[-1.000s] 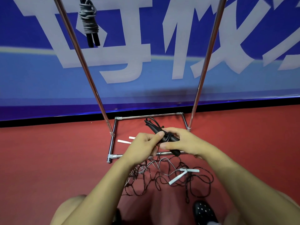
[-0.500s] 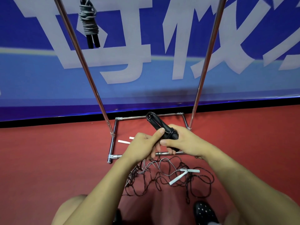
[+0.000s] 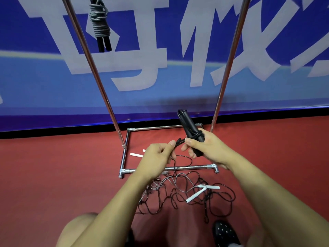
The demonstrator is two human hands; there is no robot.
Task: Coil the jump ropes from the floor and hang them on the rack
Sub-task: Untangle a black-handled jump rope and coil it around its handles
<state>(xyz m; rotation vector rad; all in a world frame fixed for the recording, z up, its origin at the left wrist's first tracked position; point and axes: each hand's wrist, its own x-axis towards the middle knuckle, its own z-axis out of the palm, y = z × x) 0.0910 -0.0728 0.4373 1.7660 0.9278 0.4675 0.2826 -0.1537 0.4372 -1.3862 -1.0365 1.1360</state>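
My right hand (image 3: 206,147) grips the two black handles of a jump rope (image 3: 189,128), held upright with cord wound around them. My left hand (image 3: 156,157) pinches the black cord (image 3: 178,142) just left of the handles; the cord trails down to the floor. A tangle of black and grey ropes (image 3: 187,195) with white handles (image 3: 203,190) lies on the red floor in front of me. A coiled grey rope with black handles (image 3: 100,25) hangs from the chrome rack (image 3: 99,81) at top left.
The rack's base frame (image 3: 169,169) sits on the red floor against a blue banner wall. Two more white handles (image 3: 136,154) lie inside the base. My knee (image 3: 80,229) and a black shoe (image 3: 225,233) are at the bottom.
My right hand has lifted the black handles up and to the right, tilting them more upright. My left hand has drawn apart from it, pulling the cord out to the left.
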